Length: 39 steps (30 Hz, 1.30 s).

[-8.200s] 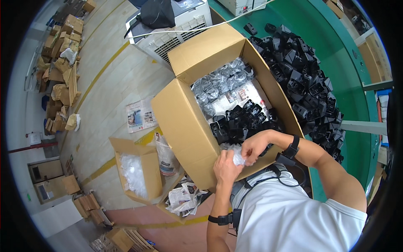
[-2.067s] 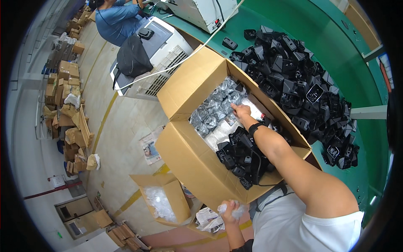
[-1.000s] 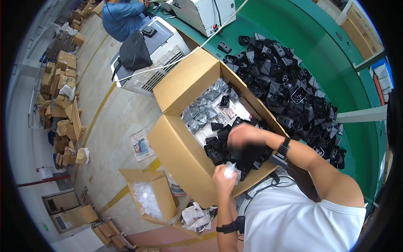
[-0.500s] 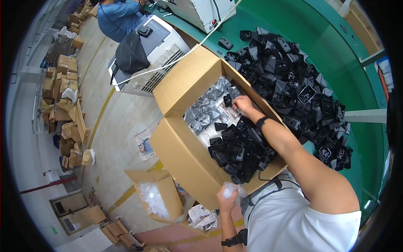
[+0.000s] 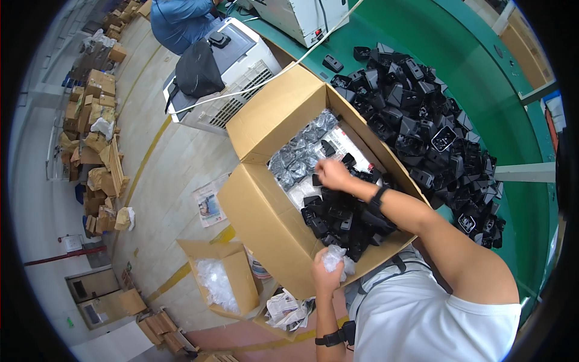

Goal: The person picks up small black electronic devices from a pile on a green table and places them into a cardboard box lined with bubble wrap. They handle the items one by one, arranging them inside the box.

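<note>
My left hand (image 5: 326, 275) is closed around a bunch of clear plastic bags (image 5: 335, 259) at the near corner of a large open cardboard box (image 5: 256, 208). Inside the box, my right hand (image 5: 333, 174) hovers over a heap of loose black plastic housings (image 5: 338, 220). Its fingers are curled; whether a part is pinched in them is hidden. Bagged housings (image 5: 295, 160) are lined up along the box's far left side. Sheets of newspaper (image 5: 350, 145) lie beneath and beside them.
A big pile of black housings (image 5: 422, 127) covers part of the green table (image 5: 416, 27) at right. A smaller carton of clear bags (image 5: 214, 283) stands on the floor at left. Beyond the box are a white cooler unit (image 5: 241, 78), a cable, and a person in blue (image 5: 181, 24).
My right hand has come back from the far right side of the box toward its middle, uncovering newspaper there. My left hand still grips the bags. The whole view has shifted slightly.
</note>
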Each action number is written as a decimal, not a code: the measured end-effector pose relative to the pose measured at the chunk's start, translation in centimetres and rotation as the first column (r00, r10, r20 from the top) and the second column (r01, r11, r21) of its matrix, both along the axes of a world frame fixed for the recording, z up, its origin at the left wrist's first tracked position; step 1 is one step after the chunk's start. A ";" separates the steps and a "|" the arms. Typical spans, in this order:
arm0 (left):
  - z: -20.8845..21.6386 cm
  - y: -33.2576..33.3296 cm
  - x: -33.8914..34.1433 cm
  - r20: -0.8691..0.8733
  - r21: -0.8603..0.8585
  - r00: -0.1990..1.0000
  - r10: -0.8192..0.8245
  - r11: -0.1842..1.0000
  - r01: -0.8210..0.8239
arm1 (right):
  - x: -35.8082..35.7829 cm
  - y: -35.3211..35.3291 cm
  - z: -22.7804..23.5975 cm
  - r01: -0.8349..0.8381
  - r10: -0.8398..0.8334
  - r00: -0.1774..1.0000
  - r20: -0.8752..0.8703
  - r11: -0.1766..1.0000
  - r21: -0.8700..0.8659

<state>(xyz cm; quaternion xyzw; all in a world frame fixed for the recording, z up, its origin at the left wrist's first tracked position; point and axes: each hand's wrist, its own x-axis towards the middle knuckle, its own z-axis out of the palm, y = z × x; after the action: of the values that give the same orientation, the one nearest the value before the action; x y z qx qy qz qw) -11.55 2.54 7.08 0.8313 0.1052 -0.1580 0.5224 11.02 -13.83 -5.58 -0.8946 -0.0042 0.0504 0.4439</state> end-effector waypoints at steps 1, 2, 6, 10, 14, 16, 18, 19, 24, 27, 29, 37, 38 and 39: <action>0.6 0.1 -0.1 -0.012 -0.052 1.000 0.009 0.999 -0.009 | 1.4 0.3 -1.6 0.008 -0.018 0.998 -0.053 0.981 -0.191; 1.7 0.0 -0.2 -0.025 -0.102 0.999 0.020 0.995 -0.022 | 2.5 0.6 -2.5 0.002 -0.043 0.994 -0.102 0.927 -0.375; 2.3 1.1 -2.4 -0.151 -0.331 0.980 0.131 0.927 -0.175 | 3.9 2.5 -3.1 -0.296 0.111 0.897 -0.428 0.870 -0.395; 2.2 2.0 -2.8 -0.171 -0.330 0.977 0.128 0.927 -0.179 | 3.8 1.1 -5.5 0.019 -0.154 0.940 -0.304 0.914 -0.404; 3.0 2.0 -1.8 -0.021 -0.324 0.959 0.284 0.905 -0.275 | 1.0 0.6 -3.6 -0.049 0.068 0.958 -0.277 0.996 0.077; 3.2 1.9 -0.3 0.115 -0.259 0.962 0.247 0.943 -0.211 | -1.9 -0.9 -1.0 0.047 0.333 0.763 -0.555 0.827 0.560; 3.4 2.5 1.2 0.246 -0.030 0.969 0.030 0.999 -0.023 | -5.2 -1.8 3.3 -0.419 0.776 0.479 -0.410 0.613 0.670; 3.5 2.5 1.7 0.279 0.131 0.951 -0.134 0.986 0.100 | -6.7 -1.8 5.5 -0.433 0.848 0.379 -0.371 0.517 0.738; 1.9 0.8 2.1 0.180 0.133 0.968 -0.176 0.979 0.154 | -7.4 -0.1 7.8 -0.608 0.956 0.173 -0.236 0.292 0.738; 0.8 2.0 0.3 0.032 -0.013 0.999 0.019 1.000 -0.019 | -2.4 1.4 5.5 -0.429 0.808 0.424 -0.408 0.576 0.696; 0.6 2.9 -0.8 -0.008 -0.092 0.997 0.076 0.993 -0.076 | 1.0 3.3 -1.3 -0.193 0.174 0.974 -0.148 0.973 -0.129; 1.4 4.9 -4.8 -0.032 -0.221 0.976 0.217 0.951 -0.218 | 3.1 7.6 -6.3 -0.026 -0.124 0.933 -0.338 0.913 -0.406; 1.7 5.1 -4.7 -0.041 -0.225 0.972 0.231 0.946 -0.234 | 2.6 7.2 -7.2 0.075 -0.205 0.927 -0.315 0.922 -0.381; 2.4 5.1 -4.8 -0.043 -0.212 0.962 0.268 0.939 -0.271 | 1.7 7.9 -8.6 0.075 -0.171 0.951 -0.258 0.935 -0.345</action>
<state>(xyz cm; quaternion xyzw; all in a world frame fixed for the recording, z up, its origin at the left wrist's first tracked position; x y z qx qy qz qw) -16.34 7.60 9.46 0.7463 0.2038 -0.1013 0.6255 12.76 -5.96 -14.17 -0.9384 0.1247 0.1500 0.2854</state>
